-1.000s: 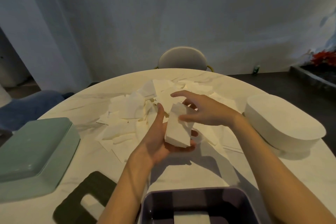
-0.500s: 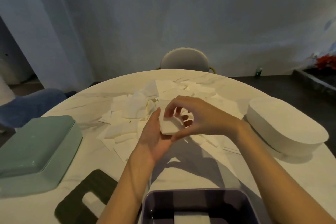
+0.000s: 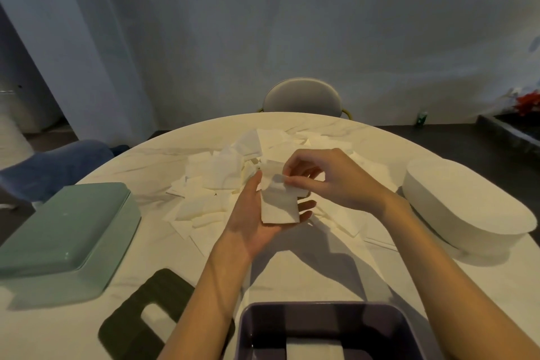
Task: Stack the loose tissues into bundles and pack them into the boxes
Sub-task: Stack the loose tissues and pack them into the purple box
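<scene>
Left hand (image 3: 257,219) lies palm up over the middle of the surface (image 3: 292,266), its fingers cupped under a small bundle of tissues (image 3: 279,207) whose long axis runs away from the person, from the palm toward the fingertips. Right hand (image 3: 327,181) comes in from the right and pinches the far, upper edge of that bundle between thumb and forefinger, so both hands meet on the same stack, the right just above and beyond the left.

Beyond and to the left of the hands the loose tissues (image 3: 222,181) lie scattered in a heap. Directly below the wrists, nearest the person, sits the open purple box (image 3: 251,330) with a white stack already inside, likely the closest place for this bundle. Well left of the left hand rests a green box (image 3: 67,234), with a dark lid (image 3: 146,310) nearer the person; right of the right hand stands a white oval box (image 3: 467,207). A chair (image 3: 302,95) and a pale wall close the room behind.
</scene>
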A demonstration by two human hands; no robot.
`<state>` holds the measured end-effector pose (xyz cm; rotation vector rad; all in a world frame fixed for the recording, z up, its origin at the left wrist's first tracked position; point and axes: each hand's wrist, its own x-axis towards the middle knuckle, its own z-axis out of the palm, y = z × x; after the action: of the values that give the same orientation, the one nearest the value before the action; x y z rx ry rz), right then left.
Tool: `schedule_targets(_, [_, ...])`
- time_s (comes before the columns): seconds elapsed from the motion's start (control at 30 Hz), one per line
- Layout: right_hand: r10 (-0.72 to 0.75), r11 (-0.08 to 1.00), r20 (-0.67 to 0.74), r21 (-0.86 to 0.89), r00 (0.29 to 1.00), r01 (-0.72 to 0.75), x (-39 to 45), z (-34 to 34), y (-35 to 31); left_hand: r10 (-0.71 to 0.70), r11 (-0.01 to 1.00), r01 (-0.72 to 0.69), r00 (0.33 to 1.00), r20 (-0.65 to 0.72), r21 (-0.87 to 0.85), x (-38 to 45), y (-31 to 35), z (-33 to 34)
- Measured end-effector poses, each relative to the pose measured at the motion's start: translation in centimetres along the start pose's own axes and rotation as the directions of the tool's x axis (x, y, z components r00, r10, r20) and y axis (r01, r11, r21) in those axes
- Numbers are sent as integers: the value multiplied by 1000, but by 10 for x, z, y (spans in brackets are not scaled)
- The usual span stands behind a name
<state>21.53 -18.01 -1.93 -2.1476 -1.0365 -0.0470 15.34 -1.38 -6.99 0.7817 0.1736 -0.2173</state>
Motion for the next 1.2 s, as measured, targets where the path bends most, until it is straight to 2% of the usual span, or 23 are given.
schedule_targets(0.2, [82,996,-180,-15,980,-86,2,-3,10,9,981,-30,994,108,193,0,-5,-2])
schedule_targets(0.33, [165,985,-68,-32,984,-168,2,-6,18,-42,968,5,989,141,252,0,-8,1])
schedule_targets(0.57, [168,982,52,79,984,-172,-3,-11,14,-99,968,53,979,180,245,-3,-5,0])
schedule_targets(0.63, [169,980,59,98,984,-174,-2,-10,16,-99,968,49,976,196,246,-5,-5,0])
schedule_targets(0.77, [188,975,38,113,981,-192,0,-9,19,-93,962,52,985,144,268,-6,-8,1])
schedule_targets(0.9, [226,969,48,88,973,-230,0,-9,15,-167,959,127,975,144,251,-6,-10,5])
schedule_targets(1.0, [227,974,-69,36,971,-225,-1,-19,29,-135,968,100,981,142,228,-3,-10,0])
schedule_targets(1.07, [327,941,-222,-14,919,-338,-8,-29,57,-123,979,98,984,132,178,-2,-9,-1])
schedule_targets(1.1, [408,895,-269,-72,872,-441,-12,-32,75,-90,983,70,989,114,168,-1,-9,-2])
schedule_targets(1.17, [586,736,-225,-256,779,-627,-23,-31,105,-5,979,-10,997,71,204,0,-10,-2])
schedule_targets(1.2, [632,689,-171,-323,756,-649,-27,-28,116,23,974,-34,998,50,222,0,-11,-1])
